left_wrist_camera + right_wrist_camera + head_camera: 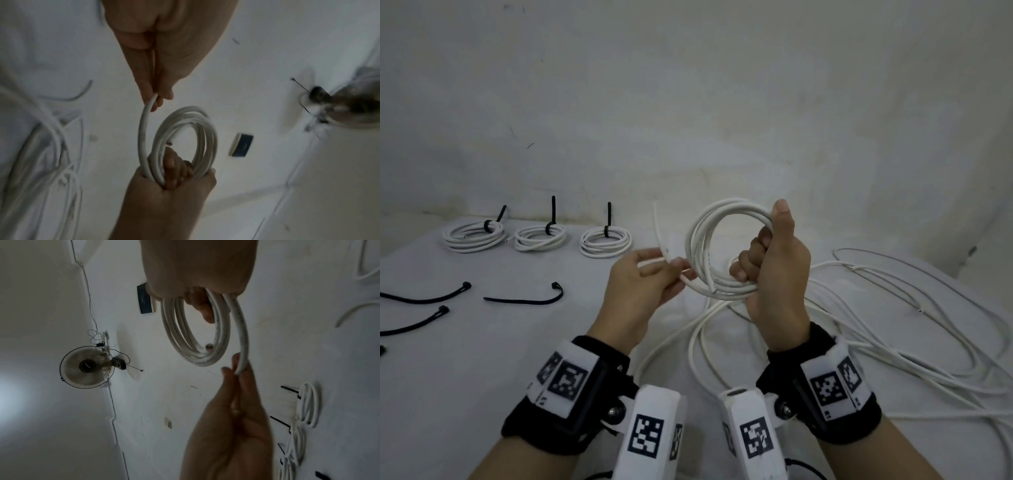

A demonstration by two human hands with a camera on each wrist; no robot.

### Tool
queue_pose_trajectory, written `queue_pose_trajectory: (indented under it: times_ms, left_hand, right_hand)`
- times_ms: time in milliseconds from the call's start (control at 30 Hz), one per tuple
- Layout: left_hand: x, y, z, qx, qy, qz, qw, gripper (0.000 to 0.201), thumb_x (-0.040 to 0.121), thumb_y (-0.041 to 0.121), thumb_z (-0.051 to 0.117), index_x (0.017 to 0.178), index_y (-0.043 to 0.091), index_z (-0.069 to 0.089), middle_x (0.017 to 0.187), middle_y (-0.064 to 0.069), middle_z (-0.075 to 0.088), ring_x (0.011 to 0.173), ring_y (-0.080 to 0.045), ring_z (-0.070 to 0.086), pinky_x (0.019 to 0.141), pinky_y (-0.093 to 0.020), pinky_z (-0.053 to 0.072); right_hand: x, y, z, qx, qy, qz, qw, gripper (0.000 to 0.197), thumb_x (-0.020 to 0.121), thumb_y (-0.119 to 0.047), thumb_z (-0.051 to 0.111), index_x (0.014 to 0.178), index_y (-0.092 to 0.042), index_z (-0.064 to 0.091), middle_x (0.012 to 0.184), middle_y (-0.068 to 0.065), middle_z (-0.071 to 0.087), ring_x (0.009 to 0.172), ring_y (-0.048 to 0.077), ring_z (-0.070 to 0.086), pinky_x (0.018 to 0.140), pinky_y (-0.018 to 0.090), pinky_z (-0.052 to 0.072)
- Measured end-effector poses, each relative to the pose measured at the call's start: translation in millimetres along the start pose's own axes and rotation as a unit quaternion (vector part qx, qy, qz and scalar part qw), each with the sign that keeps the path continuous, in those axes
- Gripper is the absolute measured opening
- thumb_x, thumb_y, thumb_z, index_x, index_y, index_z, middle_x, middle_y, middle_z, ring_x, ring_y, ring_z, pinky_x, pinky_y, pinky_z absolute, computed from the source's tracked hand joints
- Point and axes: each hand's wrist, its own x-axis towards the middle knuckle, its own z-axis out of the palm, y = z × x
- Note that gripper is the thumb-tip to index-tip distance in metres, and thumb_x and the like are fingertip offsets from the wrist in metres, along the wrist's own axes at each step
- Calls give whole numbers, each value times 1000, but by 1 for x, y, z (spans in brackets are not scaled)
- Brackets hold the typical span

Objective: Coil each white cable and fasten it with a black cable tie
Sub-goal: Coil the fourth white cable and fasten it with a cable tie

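A table (482, 359) draped in white cloth stands against a pale wall (688, 85). On its right side sprawls a loose heap of white cable (893, 342), its long loops overlapping and spilling toward the near edge. Along the back, at the left, three finished coils (540, 238) lie in a row, each cinched by a black tie whose tail sticks upward. Nearer, at the left, several spare black cable ties (524, 298) lie flat and apart from one another.

Raised above the table near the middle is the coil being wound (717, 246), a ring of several turns held upright. The right hand (774, 270) is clenched round the ring's right side, thumb up and fingers wrapped through the loop. The left hand (643, 284) pinches the free tail of the same cable (659, 236) between thumb and fingertips, just left of the ring; the tail's end points upward past the fingers. Both wrists wear black straps (571, 394) carrying white blocks printed with square black-and-white markers.
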Motion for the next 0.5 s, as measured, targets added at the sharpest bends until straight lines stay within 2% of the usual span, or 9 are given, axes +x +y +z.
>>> queue_pose_trajectory:
  times_ms: [100,200,267,333,400,500]
  left_hand:
    - [-5,6,-1,134,-21,116,984,19,91,3,58,110,2,59,78,-6,74,69,-16,72,65,-23,58]
    - [-9,9,-1,204,-37,179,962,24,91,4,59,109,16,69,88,5,74,73,-13,71,65,-22,57]
    - [-9,11,-2,212,-49,195,956,30,90,0,57,107,23,69,93,11,73,81,-15,71,68,-25,58]
    - [-8,12,-4,214,-67,208,952,36,90,-3,55,106,26,69,93,3,73,82,-22,69,69,-28,59]
    - [-8,13,-4,205,-88,214,951,38,91,-3,53,107,28,68,93,-4,72,83,-22,68,68,-24,58]
    - [-10,15,-2,185,-114,188,958,33,93,-1,51,112,19,68,92,-5,72,86,-19,70,67,-23,57]
  right_hand:
    - [2,4,-6,13,13,19,1000,50,95,-43,49,57,-20,28,44,-4,16,36,11,17,38,20,27]
    - [1,11,-7,14,-2,46,999,48,94,-45,50,59,-20,29,47,-3,16,38,12,16,39,20,26]
    - [-2,15,-6,4,-16,58,998,48,94,-44,50,58,-18,31,46,-4,17,37,12,17,38,21,26]
    - [-4,15,-5,-1,-23,64,998,48,94,-43,50,58,-17,31,45,-4,18,36,11,18,38,21,26]
    - [-4,15,-5,1,-24,73,997,49,94,-44,50,58,-17,31,45,-4,18,36,11,18,37,20,26]
    - [-4,15,-7,3,-19,84,996,49,94,-44,50,58,-17,31,44,-5,17,35,10,17,37,20,25]
